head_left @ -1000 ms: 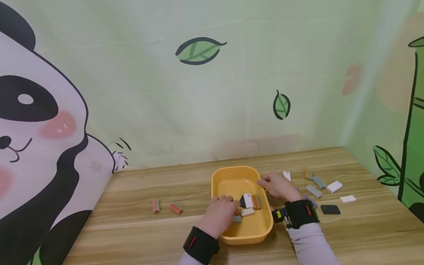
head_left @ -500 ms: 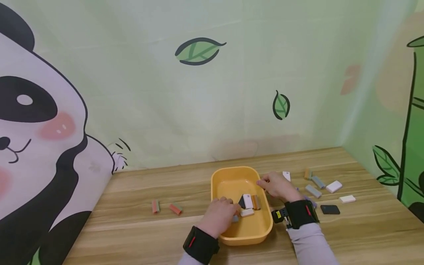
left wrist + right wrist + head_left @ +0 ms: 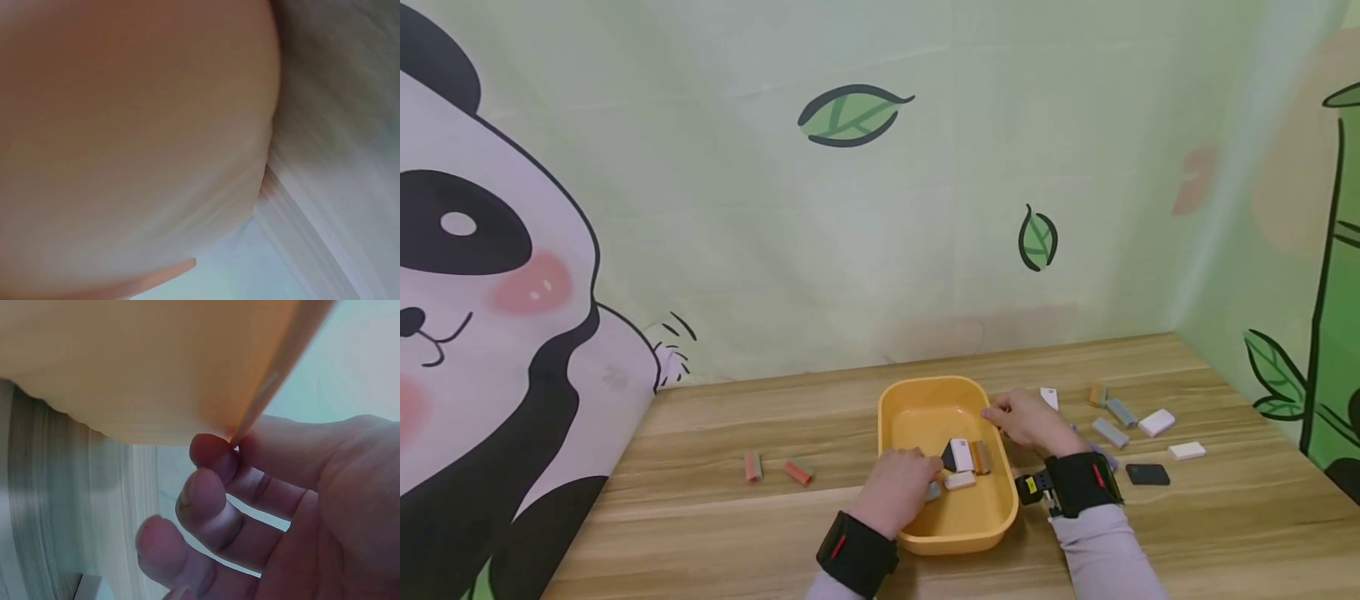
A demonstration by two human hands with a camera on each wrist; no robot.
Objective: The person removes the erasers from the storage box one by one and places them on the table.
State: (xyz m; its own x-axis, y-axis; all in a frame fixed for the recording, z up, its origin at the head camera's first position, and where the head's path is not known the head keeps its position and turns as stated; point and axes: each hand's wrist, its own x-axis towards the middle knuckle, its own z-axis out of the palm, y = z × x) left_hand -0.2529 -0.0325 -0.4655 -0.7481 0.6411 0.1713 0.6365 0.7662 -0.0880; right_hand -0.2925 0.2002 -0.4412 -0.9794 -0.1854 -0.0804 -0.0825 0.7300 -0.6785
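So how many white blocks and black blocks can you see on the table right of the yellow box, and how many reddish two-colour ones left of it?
White blocks: 3
Black block: 1
Reddish two-colour blocks: 2
Total: 6

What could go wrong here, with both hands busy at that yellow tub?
The right hand pinches the yellow tub by its rim, so a tug might drag or tip it. The left hand is inside, close to the white blocks, and might knock them.
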